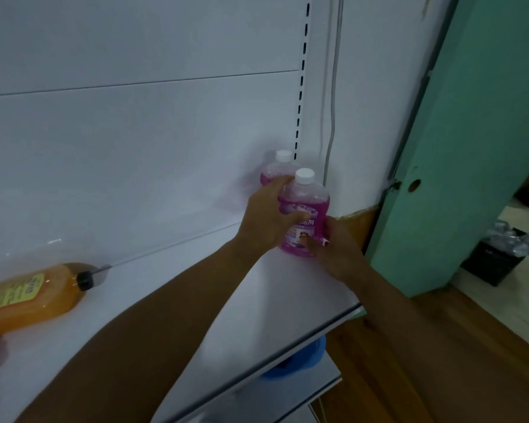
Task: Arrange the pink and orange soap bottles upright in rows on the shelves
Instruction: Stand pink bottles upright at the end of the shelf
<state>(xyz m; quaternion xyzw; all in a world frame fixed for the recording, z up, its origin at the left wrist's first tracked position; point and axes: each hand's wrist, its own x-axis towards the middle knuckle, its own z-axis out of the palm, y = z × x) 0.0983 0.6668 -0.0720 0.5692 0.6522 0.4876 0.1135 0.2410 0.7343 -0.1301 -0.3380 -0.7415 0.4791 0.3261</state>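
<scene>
A pink soap bottle with a white cap stands upright near the right end of the white shelf. My left hand wraps its left side and my right hand holds its lower right side. A second pink bottle stands upright just behind it against the back panel, partly hidden by my left hand. An orange soap bottle with a black cap and yellow label lies on its side at the left of the shelf.
A slotted upright and a grey cable run up the white back panel. A teal door stands to the right over a wooden floor. A blue object sits on the lower shelf. A dark bin stands beyond the door.
</scene>
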